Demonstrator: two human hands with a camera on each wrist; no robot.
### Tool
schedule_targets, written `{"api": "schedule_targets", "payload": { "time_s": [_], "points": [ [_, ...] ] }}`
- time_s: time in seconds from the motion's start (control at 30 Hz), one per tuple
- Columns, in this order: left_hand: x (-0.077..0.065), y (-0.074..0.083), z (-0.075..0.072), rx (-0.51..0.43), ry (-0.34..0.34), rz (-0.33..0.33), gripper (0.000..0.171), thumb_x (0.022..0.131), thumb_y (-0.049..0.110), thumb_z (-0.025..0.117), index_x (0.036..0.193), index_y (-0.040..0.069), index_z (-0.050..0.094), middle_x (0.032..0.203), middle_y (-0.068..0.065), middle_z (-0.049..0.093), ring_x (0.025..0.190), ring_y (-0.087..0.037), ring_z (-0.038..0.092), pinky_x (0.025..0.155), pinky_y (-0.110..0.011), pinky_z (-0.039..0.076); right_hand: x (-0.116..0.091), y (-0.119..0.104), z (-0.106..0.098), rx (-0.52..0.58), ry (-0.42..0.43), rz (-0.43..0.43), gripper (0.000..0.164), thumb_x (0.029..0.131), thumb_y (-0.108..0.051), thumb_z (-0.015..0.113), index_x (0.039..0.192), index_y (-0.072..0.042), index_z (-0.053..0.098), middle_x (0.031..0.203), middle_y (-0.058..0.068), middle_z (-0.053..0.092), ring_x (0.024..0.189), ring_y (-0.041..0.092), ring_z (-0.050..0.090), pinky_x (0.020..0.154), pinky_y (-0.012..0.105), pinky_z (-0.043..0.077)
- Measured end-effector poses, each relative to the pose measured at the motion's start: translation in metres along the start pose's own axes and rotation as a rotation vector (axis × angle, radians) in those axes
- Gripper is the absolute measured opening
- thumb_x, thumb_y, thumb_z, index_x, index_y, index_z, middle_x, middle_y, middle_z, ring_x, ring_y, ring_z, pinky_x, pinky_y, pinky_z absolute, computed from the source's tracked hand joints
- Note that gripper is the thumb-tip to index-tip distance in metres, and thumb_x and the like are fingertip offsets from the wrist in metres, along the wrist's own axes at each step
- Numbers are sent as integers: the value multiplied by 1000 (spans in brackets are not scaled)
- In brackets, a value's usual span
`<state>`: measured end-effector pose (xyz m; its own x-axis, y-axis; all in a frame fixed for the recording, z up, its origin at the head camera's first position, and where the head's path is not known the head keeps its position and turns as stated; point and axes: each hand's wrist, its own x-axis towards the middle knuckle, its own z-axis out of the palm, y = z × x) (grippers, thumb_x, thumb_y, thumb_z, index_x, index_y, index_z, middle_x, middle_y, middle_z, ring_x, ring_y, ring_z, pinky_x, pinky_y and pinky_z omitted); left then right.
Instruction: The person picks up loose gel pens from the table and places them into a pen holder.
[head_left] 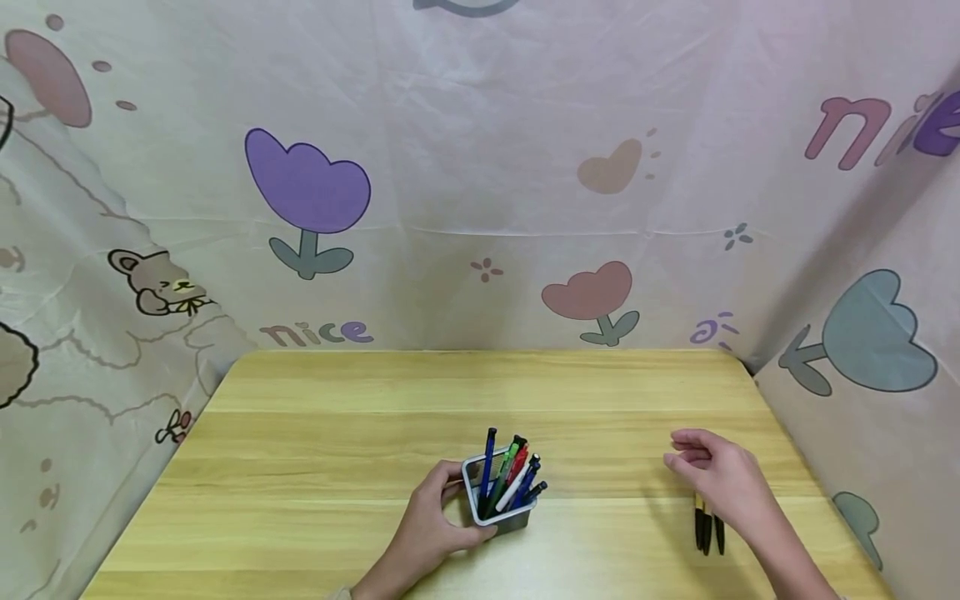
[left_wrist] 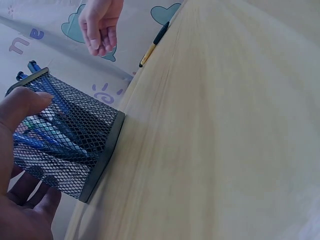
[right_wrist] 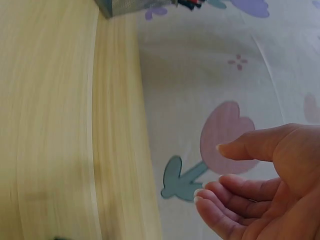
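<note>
Head: mesh cup (head_left: 514, 522), seemingly grey

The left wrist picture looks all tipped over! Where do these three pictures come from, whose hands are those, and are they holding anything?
There's no robot here, just one person's two bare hands. The head picture comes from a camera worn on the head, looking forward and down. The other two come from little cameras on each wrist; they look sideways, so the table seems tipped.

The left hand holds a mesh cup with colored pens standing in it: blue, green, red and white ones. The right hand holds nothing, and its fingers are gently bent. Near it, some yellow-and-black pens lie on the table. Behind everything hangs a cloth printed with flowers.
</note>
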<state>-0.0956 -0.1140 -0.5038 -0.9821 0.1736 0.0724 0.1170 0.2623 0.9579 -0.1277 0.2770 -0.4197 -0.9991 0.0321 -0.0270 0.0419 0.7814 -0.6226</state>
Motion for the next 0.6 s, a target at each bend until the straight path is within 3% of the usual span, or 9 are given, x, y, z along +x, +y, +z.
{"api": "schedule_targets", "payload": {
  "time_s": [0.17,0.4,0.6],
  "points": [
    [1,0,1,7,4,8,69,66,21,98,124,13,61,133,-2,65,126,-26,64,115,-37,55,2,15,-9,-67,4,34,50,96,-28,73,130,7,64,118,23,74,102,33,75,73,28,64],
    [1,-3,0,17,-5,-18,69,67,25,98,125,17,60,133,1,64,128,-23,63,115,-36,54,4,38,-19,-146,-36,83,54,97,-31,69,131,10,61,116,25,74,106,40,73,90,58,60],
    [2,-2,0,7,-4,-25,69,66,24,98,124,17,60,133,2,64,127,-22,63,115,-34,54,6,56,-24,-184,-61,112,55,96,-31,70,125,14,62,112,26,75,105,45,71,90,61,57]
  ]
}}
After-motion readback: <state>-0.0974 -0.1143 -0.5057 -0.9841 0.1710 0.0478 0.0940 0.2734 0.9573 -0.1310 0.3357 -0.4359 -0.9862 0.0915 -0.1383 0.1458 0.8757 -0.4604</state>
